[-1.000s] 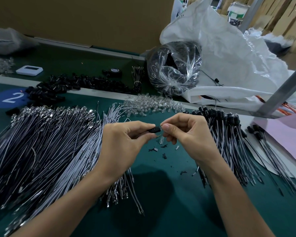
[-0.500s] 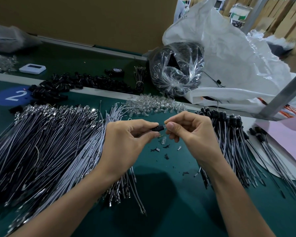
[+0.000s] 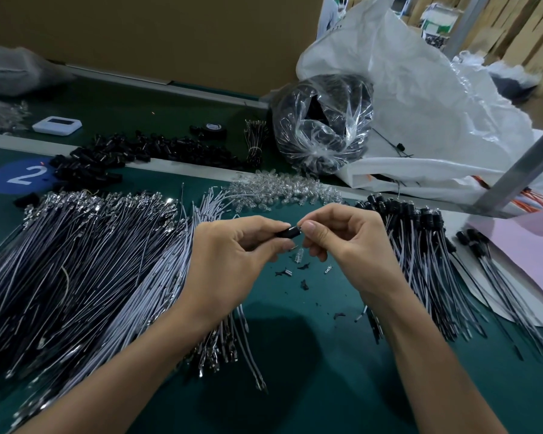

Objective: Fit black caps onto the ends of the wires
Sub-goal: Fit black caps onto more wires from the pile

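Cap (image 3: 287, 232): left hand (image 3: 232, 264) pinches, right hand (image 3: 348, 245) apparently too.

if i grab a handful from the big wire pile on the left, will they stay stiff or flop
Probably flop: the wires are thin and long, and several already curve in the pile. They may snag, since they lie crossed and carry metal terminals at the ends. A handful looks light.

Green table (image 3: 295, 402) before brown cardboard wall (image 3: 170, 32).
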The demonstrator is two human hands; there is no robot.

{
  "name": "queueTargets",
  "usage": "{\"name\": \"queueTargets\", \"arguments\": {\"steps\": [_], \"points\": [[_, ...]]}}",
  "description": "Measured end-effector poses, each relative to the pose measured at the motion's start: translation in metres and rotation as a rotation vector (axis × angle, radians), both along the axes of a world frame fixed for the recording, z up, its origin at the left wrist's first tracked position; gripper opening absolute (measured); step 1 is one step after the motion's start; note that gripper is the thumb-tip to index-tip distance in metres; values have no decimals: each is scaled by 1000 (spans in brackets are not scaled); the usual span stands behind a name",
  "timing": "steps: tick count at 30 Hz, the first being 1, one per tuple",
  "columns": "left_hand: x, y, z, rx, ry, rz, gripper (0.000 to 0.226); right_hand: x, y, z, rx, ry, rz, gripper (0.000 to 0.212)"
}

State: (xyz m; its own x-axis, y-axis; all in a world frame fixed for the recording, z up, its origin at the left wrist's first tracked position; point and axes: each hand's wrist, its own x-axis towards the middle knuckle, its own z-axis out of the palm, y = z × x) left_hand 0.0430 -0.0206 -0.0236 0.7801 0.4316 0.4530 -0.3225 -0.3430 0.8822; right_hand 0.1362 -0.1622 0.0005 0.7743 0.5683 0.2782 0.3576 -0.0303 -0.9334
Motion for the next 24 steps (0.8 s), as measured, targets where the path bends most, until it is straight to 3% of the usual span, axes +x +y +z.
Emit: {"name": "queueTargets", "arguments": {"steps": [6,11,15,20,22,24], "points": [[1,0,-1,-17,27,-15,26,0,-1,1,-14,-97,0,14],[-3,0,-2,177,-37,73,24,0,0,-2,-60,-102,-45,14],[-3,0,-2,205,-47,91,25,-3,1,-3,-79,-107,-35,12],[0,2,2,-104,-23,-15,22,4,-8,4,112,-64,-158,9],[1,6,3,-271,-7,-65,16,9,-9,-2,-22,-150,-238,11],[1,9,3,-368,-12,-119,21,8,-2,-16,-299,-288,-242,13]]}}
